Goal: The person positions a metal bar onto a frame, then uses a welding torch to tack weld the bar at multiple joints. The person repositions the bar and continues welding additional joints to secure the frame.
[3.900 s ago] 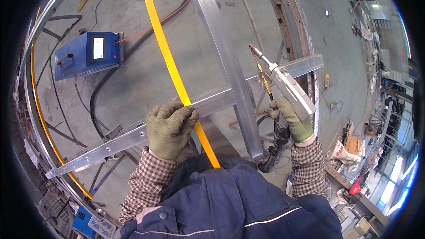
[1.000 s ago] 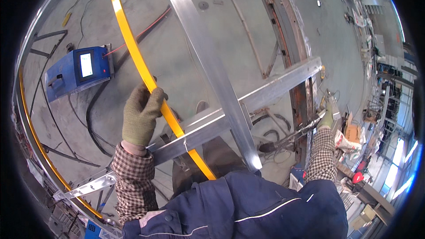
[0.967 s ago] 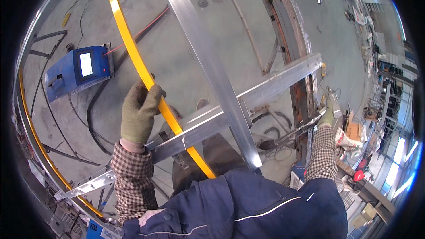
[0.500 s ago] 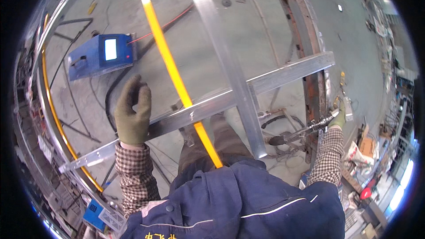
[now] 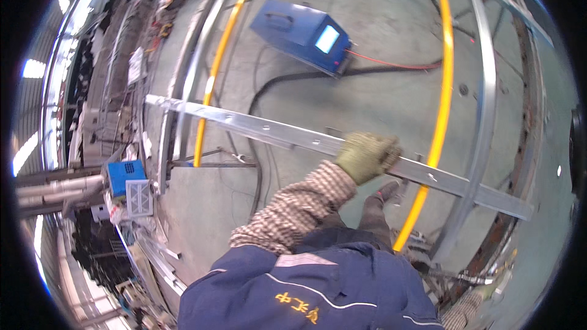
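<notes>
A long flat steel bar (image 5: 275,134) with small holes along it runs aslant across the view, from the curved metal frame (image 5: 177,116) on the left down to a grey upright rail (image 5: 483,122) on the right, well above the concrete floor (image 5: 379,85). The left hand (image 5: 367,156), in a greenish work glove, rests on top of this bar a little right of its middle, its fingers (image 5: 385,146) curled over the bar's upper edge and clenched around it. The checked sleeve (image 5: 299,205) leads back from the glove to a blue work jacket (image 5: 306,287) at the lower edge.

Just right of the glove a yellow curved rail (image 5: 443,98) crosses behind the bar and runs on down toward the person's feet. A second yellow rail (image 5: 217,67) rises at the left, beside the frame. The grey upright rail meets the bar near its right end.

The right hand (image 5: 489,290) shows only as a sliver of glove and checked cuff at the lower right edge, near a tangle of cables; whether its fingers hold anything I cannot tell.

On the floor beyond the bar lies a blue box-shaped machine (image 5: 299,33) with a lit screen, and a red cable (image 5: 391,64) and a black cable (image 5: 287,79) trail from it. A small blue box (image 5: 125,174) hangs at the frame's left side.
</notes>
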Motion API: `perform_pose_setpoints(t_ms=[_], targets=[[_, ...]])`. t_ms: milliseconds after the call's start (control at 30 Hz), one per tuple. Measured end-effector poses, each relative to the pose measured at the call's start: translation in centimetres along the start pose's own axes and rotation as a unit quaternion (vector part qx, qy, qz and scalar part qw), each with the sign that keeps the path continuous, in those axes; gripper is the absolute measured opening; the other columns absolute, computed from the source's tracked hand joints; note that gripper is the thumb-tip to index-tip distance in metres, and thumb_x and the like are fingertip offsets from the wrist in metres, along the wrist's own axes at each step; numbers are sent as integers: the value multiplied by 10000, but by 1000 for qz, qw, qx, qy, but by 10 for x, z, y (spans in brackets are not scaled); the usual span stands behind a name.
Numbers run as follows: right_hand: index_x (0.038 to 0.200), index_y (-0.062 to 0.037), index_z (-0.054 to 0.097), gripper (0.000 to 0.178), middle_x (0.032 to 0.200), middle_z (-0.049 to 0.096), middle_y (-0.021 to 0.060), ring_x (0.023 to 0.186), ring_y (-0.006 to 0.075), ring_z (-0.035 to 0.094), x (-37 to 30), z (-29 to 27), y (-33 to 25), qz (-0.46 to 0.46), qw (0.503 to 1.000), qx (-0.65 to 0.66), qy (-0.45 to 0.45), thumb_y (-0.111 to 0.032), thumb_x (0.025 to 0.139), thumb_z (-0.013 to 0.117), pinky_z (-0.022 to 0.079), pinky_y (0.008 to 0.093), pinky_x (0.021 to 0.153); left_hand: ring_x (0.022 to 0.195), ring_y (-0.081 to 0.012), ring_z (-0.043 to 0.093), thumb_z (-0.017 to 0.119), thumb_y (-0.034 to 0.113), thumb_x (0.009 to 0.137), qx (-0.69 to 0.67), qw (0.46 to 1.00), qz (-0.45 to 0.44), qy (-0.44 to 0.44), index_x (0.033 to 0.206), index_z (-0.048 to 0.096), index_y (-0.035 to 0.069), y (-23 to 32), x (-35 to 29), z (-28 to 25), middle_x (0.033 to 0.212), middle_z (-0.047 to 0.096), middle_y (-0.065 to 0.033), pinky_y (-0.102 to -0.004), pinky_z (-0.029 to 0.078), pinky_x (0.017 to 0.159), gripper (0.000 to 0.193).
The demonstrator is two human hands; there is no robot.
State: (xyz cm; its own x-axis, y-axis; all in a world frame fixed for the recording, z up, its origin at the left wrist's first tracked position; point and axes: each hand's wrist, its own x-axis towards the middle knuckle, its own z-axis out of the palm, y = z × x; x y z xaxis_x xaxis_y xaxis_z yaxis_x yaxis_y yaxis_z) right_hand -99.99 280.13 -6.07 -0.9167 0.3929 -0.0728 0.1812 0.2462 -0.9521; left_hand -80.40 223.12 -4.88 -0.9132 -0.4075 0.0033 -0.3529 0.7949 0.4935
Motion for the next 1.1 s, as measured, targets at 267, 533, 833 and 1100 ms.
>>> perform_pose_setpoints(t_ms=[267,533,833,1100], targets=[[1300,-27,701,435,1079,678,53,930,198,642,-170,47,-90,-109,990,-79,-47,-388,1061,660,518,354,801,901,-370,761,744,285,993,-230,957,106,143,1277,728,29,-4,-18,-35,1033,786,-180,-495,596,827,384],[1271,-6,705,353,1012,670,35,859,161,625,-302,98,-136,-154,973,-85,-149,-300,1076,672,489,300,750,1019,-297,791,805,159,974,-347,910,-8,229,1221,764,-11,-131,-153,-136,1116,802,-189,-373,615,880,303],[1212,7,703,262,925,659,7,780,117,597,-375,212,-173,-122,908,-77,-394,-225,1098,663,453,250,684,1132,-207,721,848,158,965,-238,828,-272,430,1325,708,-27,-296,-280,-209,1225,750,-131,-352,581,1005,428],[1240,4,683,258,978,716,49,769,121,651,-419,329,-199,-110,843,-78,-521,-193,1076,702,513,270,693,1219,-333,699,846,307,940,-14,829,-449,334,1399,674,-20,-389,-317,-264,1325,707,-219,-415,555,1067,589]])
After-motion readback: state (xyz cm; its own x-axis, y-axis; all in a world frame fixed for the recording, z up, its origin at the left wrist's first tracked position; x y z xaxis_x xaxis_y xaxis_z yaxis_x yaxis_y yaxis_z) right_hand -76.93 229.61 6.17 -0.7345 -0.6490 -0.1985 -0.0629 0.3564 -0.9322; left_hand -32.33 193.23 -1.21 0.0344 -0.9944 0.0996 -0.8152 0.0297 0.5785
